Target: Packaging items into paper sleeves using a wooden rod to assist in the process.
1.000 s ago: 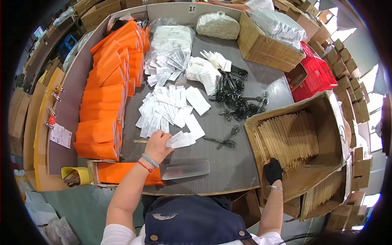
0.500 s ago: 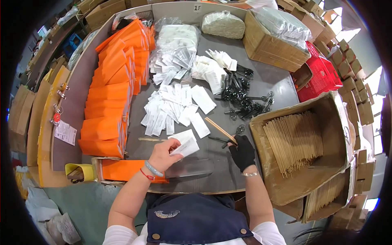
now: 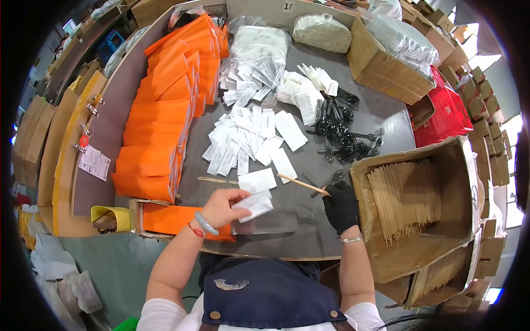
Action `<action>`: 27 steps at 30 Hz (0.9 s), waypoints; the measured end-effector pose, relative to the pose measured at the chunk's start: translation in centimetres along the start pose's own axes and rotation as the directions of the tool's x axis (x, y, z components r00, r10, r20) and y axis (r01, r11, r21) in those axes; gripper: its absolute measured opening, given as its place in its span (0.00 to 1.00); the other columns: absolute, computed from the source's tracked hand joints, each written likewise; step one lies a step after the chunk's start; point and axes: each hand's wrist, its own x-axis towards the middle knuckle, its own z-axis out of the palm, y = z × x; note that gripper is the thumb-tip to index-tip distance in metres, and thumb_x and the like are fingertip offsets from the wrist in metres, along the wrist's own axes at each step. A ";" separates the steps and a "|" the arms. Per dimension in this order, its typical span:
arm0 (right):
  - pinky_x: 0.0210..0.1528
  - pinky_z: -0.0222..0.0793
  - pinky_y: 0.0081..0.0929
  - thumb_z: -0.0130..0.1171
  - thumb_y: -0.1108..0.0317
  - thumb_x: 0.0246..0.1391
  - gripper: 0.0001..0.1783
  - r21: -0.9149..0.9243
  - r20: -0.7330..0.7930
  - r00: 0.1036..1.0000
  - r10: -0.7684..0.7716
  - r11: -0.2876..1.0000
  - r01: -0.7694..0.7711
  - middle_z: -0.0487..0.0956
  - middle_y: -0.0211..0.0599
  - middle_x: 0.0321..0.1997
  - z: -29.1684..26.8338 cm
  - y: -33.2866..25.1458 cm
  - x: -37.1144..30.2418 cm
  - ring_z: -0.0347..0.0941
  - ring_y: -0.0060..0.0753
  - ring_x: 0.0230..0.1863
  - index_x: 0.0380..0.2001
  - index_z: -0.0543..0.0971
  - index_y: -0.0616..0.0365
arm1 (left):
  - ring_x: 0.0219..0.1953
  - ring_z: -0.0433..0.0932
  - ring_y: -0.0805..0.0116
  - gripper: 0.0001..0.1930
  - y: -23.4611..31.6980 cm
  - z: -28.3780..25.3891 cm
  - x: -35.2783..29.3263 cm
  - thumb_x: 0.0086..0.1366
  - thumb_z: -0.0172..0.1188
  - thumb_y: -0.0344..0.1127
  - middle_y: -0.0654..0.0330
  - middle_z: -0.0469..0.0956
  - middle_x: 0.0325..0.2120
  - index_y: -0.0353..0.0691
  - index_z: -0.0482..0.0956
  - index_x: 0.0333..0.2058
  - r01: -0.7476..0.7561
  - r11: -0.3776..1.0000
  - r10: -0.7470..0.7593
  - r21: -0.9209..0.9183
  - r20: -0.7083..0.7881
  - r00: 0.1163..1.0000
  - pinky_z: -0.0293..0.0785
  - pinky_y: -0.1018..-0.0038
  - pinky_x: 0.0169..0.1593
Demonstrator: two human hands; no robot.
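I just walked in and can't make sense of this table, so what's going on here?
A person sits at a grey work table covered with packing supplies. The bare left hand holds a small white packet. The right hand, in a black glove, grips thin wooden sticks that point left toward the packet. Orange envelopes are stacked to the left, loose white packets lie in the middle beside black plastic utensils, and a cardboard box of wooden sticks stands on the right.
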 end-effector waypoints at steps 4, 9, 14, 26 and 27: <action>0.36 0.70 0.34 0.65 0.70 0.44 0.07 0.280 0.134 0.988 -0.072 0.960 0.032 0.76 0.37 0.30 -0.1 -2.6 0.3 0.75 0.42 0.34 0.31 0.81 0.53 | 0.37 0.75 0.61 0.23 0.0 1.9 -2.4 0.45 0.71 0.36 0.60 0.77 0.29 0.45 0.80 0.43 -0.253 0.710 0.253 0.657 0.097 0.963 0.71 0.66 0.43; 0.36 0.72 0.37 0.65 0.64 0.45 0.09 0.343 0.365 0.900 -0.237 0.933 0.107 0.77 0.34 0.32 2.8 -6.7 -1.2 0.76 0.40 0.36 0.32 0.82 0.50 | 0.46 0.69 0.59 0.23 -0.9 2.7 -5.5 0.42 0.73 0.36 0.64 0.75 0.39 0.46 0.80 0.41 -0.256 0.566 0.499 0.783 -0.078 0.863 0.64 0.63 0.49; 0.33 0.71 0.35 0.69 0.62 0.42 0.10 0.291 0.326 0.932 -0.158 0.955 0.060 0.77 0.35 0.30 5.0 -7.9 -2.5 0.76 0.41 0.32 0.29 0.81 0.52 | 0.48 0.68 0.64 0.26 -0.7 4.3 -7.2 0.43 0.71 0.39 0.69 0.74 0.48 0.45 0.78 0.45 -0.242 0.324 0.469 0.915 0.066 0.880 0.59 0.62 0.52; 0.32 0.71 0.35 0.63 0.60 0.50 0.19 0.102 0.368 0.891 -0.265 0.964 0.244 0.78 0.31 0.32 1.4 -5.7 -3.7 0.74 0.37 0.31 0.49 0.80 0.34 | 0.52 0.67 0.61 0.32 -1.3 2.0 -8.2 0.40 0.72 0.40 0.65 0.72 0.50 0.45 0.76 0.48 -0.184 0.417 0.440 0.890 -0.020 0.898 0.58 0.57 0.52; 0.32 0.71 0.35 0.62 0.60 0.51 0.20 0.138 0.359 0.881 -0.307 0.951 0.276 0.78 0.31 0.31 1.6 -5.4 -3.8 0.74 0.37 0.31 0.49 0.79 0.34 | 0.52 0.67 0.59 0.34 -1.1 1.5 -8.2 0.39 0.73 0.40 0.62 0.72 0.49 0.44 0.76 0.49 -0.195 0.474 0.458 0.859 -0.052 0.887 0.59 0.54 0.52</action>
